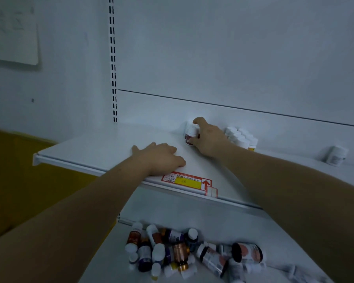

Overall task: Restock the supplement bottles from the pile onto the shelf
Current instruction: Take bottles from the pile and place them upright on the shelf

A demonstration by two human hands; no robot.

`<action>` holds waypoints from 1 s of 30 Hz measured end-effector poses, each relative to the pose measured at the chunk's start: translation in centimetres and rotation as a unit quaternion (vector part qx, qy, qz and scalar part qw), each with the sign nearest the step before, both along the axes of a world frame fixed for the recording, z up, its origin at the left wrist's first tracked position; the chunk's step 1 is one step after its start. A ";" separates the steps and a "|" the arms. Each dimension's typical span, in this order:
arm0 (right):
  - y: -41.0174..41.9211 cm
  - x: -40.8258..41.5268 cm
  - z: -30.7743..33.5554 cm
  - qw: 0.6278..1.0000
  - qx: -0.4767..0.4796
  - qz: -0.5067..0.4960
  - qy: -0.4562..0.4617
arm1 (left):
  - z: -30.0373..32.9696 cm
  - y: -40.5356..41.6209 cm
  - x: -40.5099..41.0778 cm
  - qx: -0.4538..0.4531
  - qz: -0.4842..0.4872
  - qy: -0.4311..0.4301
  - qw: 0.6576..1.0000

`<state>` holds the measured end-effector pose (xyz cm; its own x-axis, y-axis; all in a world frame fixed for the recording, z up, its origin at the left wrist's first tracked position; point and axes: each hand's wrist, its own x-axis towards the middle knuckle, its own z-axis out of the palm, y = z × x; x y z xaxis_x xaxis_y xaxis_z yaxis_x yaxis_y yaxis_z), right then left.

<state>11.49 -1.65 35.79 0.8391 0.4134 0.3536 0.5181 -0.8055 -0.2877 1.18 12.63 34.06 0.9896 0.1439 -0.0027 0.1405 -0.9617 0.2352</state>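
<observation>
Supplement bottles in a loose pile [184, 252], mostly white-capped with dark, amber and white plastic bodies, lie jumbled on the lower white metal shelf [229, 221], too overlapped to count. On the upper white shelf [110, 144] the right hand [208, 137] curls its fingers [198, 120] round one upright white-capped bottle with a dark red label [190, 135] near the back panel, just left of a tight cluster of white-capped bottles [241, 137]. One more white bottle [336, 156] stands well apart to the right, while the left hand [159, 156] rests flat with straight fingers near the front edge, above one red and yellow price tag [188, 181].

Head camera, close, facing down onto shelf [102, 144].
</observation>
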 end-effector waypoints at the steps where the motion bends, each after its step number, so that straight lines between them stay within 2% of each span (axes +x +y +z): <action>1: -0.1 -0.3 0.1 1.000 0.004 -0.004 -0.002 | 0.0 0.1 0.0 -0.007 0.001 -0.003 1.000; 5: -0.9 -2.3 0.3 1.000 0.008 -0.015 -0.008 | 0.6 0.0 -0.5 -0.051 0.000 -0.024 0.998; 10: -3.2 -6.8 0.7 0.999 -0.028 -0.015 0.011 | 2.4 0.6 -3.6 -0.167 -0.053 -0.073 0.982; 18: -5.0 -15.7 2.1 0.997 -0.029 0.070 -0.009 | 1.0 0.7 -16.6 -0.114 -0.023 -0.125 0.985; 24: -5.3 -23.4 -0.3 0.984 -0.061 0.167 -0.016 | -3.9 -2.1 -24.2 -0.121 0.004 -0.036 0.992; 30: -4.6 -26.8 -6.0 0.974 -0.099 0.192 0.062 | -10.9 -4.4 -27.8 -0.137 -0.002 0.054 0.989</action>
